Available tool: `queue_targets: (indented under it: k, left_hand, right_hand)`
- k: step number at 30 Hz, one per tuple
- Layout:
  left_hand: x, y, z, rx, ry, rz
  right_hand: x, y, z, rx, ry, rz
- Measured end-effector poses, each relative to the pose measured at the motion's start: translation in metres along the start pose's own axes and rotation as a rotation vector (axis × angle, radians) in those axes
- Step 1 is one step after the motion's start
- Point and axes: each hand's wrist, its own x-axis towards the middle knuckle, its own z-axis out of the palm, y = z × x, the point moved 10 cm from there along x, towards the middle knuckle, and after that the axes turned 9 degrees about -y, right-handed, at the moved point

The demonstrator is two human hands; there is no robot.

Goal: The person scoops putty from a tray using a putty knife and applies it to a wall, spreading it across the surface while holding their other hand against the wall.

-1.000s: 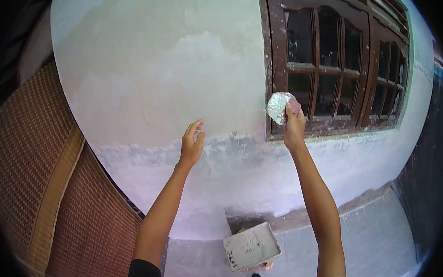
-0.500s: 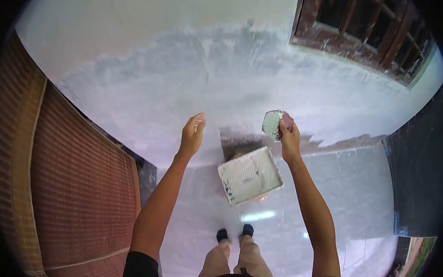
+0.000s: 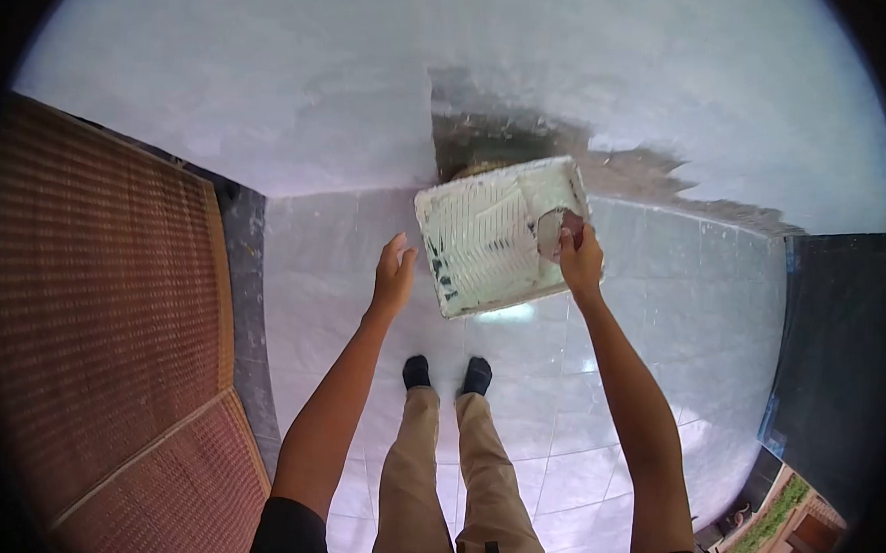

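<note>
A small flat scraper (image 3: 561, 234), reddish and smeared with pale paint or putty, is gripped in my right hand (image 3: 583, 264). It is over the right side of a paint tray (image 3: 480, 240) with a ribbed ramp; whether it touches the tray is hard to tell. My left hand (image 3: 395, 272) holds nothing, fingers apart, just left of the tray's edge.
Ahead rises a whitish, patchily coated wall (image 3: 272, 97) with a bare dark patch (image 3: 511, 130) low down. Woven reddish panels (image 3: 112, 289) stand at the left, a dark surface (image 3: 841, 337) at the right. My feet are on the tiled floor (image 3: 608, 385).
The view has tipped down, so the window is out of sight and the tray appears higher and nearer. My right hand has brought the scraper from before the wall to over the tray.
</note>
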Motion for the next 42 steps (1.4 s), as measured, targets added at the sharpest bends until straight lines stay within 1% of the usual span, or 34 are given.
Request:
queue_targets:
  k: [1, 3, 4, 5, 7, 8, 10, 12, 13, 15, 19, 21, 22, 24, 27, 28, 31, 32, 33, 34, 36, 37, 40, 42]
  left_hand:
    - [-0.001, -0.014, 0.008, -0.001, 0.001, -0.017]
    - [-0.001, -0.041, 0.025, -0.052, 0.0, -0.083]
    - [-0.002, -0.048, 0.033, -0.055, -0.001, -0.096]
    - [-0.003, -0.05, 0.037, -0.062, 0.028, -0.079]
    - [-0.003, -0.054, 0.043, -0.068, 0.058, -0.068]
    - [-0.002, -0.058, 0.048, -0.112, 0.043, -0.076]
    - [0.001, -0.062, 0.052, -0.155, 0.032, -0.085]
    - [0.005, -0.062, 0.06, -0.283, -0.032, -0.068]
    - [0.003, -0.061, 0.06, -0.283, -0.029, -0.073]
    - [0.001, -0.054, 0.068, -0.365, -0.091, -0.012]
    - [0.001, -0.057, 0.073, -0.339, -0.076, 0.006]
    - [0.002, -0.057, 0.072, -0.323, -0.069, 0.025]
    - [0.002, -0.057, 0.071, -0.324, -0.065, 0.023]
    - [0.002, -0.06, 0.072, -0.352, -0.084, -0.011]
    - [0.002, -0.063, 0.074, -0.394, -0.112, -0.058]
    - [0.002, -0.067, 0.074, -0.396, -0.108, -0.06]
    - [0.004, -0.073, 0.076, -0.469, -0.114, -0.054]
    - [0.003, -0.073, 0.074, -0.415, -0.084, -0.067]
    - [0.003, -0.072, 0.071, -0.362, -0.052, -0.077]
    - [0.004, -0.074, 0.072, -0.366, -0.052, -0.078]
    - [0.009, -0.071, 0.073, -0.506, -0.089, 0.001]
    - [0.008, -0.07, 0.071, -0.505, -0.088, 0.002]
    - [-0.001, -0.062, 0.07, -0.46, -0.06, -0.014]
    - [-0.004, -0.06, 0.071, -0.555, -0.056, -0.078]
  right_hand:
    - [0.004, 0.008, 0.011, -0.004, -0.015, 0.007]
    - [0.015, 0.011, 0.029, 0.013, -0.053, -0.061]
    - [0.017, -0.003, 0.029, -0.01, -0.037, -0.127]
    - [0.023, -0.002, 0.036, -0.014, -0.048, -0.122]
    - [0.036, -0.007, 0.047, -0.059, -0.005, -0.228]
    - [0.043, -0.008, 0.053, -0.066, 0.003, -0.274]
    - [0.056, -0.015, 0.061, -0.102, 0.004, -0.291]
    - [0.061, -0.032, 0.062, -0.135, 0.005, -0.356]
    - [0.065, -0.031, 0.067, -0.134, -0.001, -0.357]
    - [0.075, -0.035, 0.082, -0.282, -0.076, -0.384]
    - [0.085, -0.038, 0.097, -0.354, -0.098, -0.406]
    - [0.085, -0.048, 0.104, -0.478, -0.071, -0.488]
    - [0.085, -0.049, 0.107, -0.478, -0.074, -0.491]
    - [0.083, -0.043, 0.111, -0.475, -0.077, -0.431]
    - [0.073, -0.047, 0.123, -0.564, -0.109, -0.452]
    - [0.072, -0.048, 0.127, -0.581, -0.11, -0.429]
    - [0.06, -0.061, 0.146, -0.57, -0.169, -0.422]
    - [0.051, -0.066, 0.156, -0.537, -0.174, -0.432]
    - [0.038, -0.077, 0.167, -0.515, -0.236, -0.447]
    - [0.027, -0.084, 0.177, -0.508, -0.234, -0.451]
    - [0.008, -0.1, 0.189, -0.499, -0.23, -0.458]
    - [0.0, -0.108, 0.188, -0.43, -0.215, -0.46]
    - [-0.022, -0.124, 0.198, -0.299, -0.222, -0.48]
    - [-0.035, -0.131, 0.208, -0.28, -0.232, -0.492]
